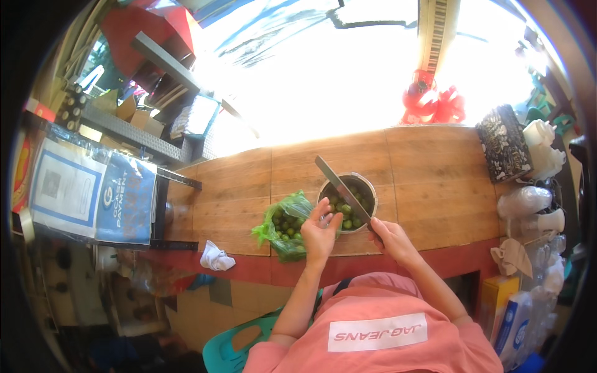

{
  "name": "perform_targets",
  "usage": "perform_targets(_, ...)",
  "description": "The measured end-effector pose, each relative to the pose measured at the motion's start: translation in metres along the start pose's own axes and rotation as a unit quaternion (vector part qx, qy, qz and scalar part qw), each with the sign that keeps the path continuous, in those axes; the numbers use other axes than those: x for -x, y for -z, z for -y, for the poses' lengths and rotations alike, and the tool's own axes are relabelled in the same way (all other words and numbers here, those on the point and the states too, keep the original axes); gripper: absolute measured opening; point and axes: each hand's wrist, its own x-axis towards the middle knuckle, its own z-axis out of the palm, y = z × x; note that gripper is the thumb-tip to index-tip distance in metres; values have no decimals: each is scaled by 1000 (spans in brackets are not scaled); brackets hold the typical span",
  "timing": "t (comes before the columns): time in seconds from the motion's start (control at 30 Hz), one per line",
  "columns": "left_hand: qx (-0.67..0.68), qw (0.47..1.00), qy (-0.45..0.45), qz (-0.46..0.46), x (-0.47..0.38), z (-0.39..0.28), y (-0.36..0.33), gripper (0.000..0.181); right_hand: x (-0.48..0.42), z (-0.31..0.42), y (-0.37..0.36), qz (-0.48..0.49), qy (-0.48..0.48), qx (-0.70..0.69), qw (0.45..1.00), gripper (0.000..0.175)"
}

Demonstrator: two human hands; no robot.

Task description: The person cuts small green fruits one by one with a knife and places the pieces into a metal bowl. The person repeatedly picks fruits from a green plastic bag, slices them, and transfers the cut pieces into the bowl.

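My right hand point(394, 240) grips the handle of a long, broad-bladed knife point(343, 186), its blade slanting up and left across a round tub point(374, 198). Small green citrus fruits point(347, 224) lie in the tub, partly hidden by the blade. My left hand point(321, 233) is turned palm up at the tub's left side, fingers apart and curled, with no fruit plainly in it. Just left of that hand sits a green plastic bag point(291, 204), its mouth spread, holding several more small green fruits point(285, 227).
The wooden counter point(433, 186) has a red front edge point(252, 265). A crumpled white cloth point(217, 256) lies near it. A rack with payment signs point(126, 200) stands left. A patterned box point(503, 142) and plastic cups point(524, 200) are right. Below is a teal chair point(221, 347).
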Motion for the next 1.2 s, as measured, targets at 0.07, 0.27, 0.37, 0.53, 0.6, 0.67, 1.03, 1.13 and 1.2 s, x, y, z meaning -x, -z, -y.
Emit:
perform_targets(0.07,-138,984,-105,-34,-7,-3,22,33,3,2,4,-13,17,-13,1000,49)
perform_targets(0.27,-514,857,-28,-20,-19,8,74,27,8,5,10,-36,23,-16,999,49)
perform_targets(0.37,-488,871,-51,-32,-22,18,76,32,7,2,7,-33,40,20,998,49)
perform_targets(0.53,-126,990,58,7,-23,6,79,33,16,-3,3,-25,86,88,992,47)
perform_targets(0.6,114,985,113,71,-17,-6,80,36,21,-5,-1,-17,117,127,985,45)
perform_targets(0.67,265,943,174,99,-12,-18,78,36,28,-7,-7,-12,146,143,979,43)
perform_targets(1.03,443,876,175,69,-8,-26,50,28,55,-1,-11,-66,188,291,936,37)
perform_targets(1.13,420,894,144,59,-7,-26,43,28,54,-4,-10,-85,205,310,924,37)
perform_targets(1.2,396,910,110,59,-5,-26,38,27,52,-5,-10,-87,211,307,924,37)
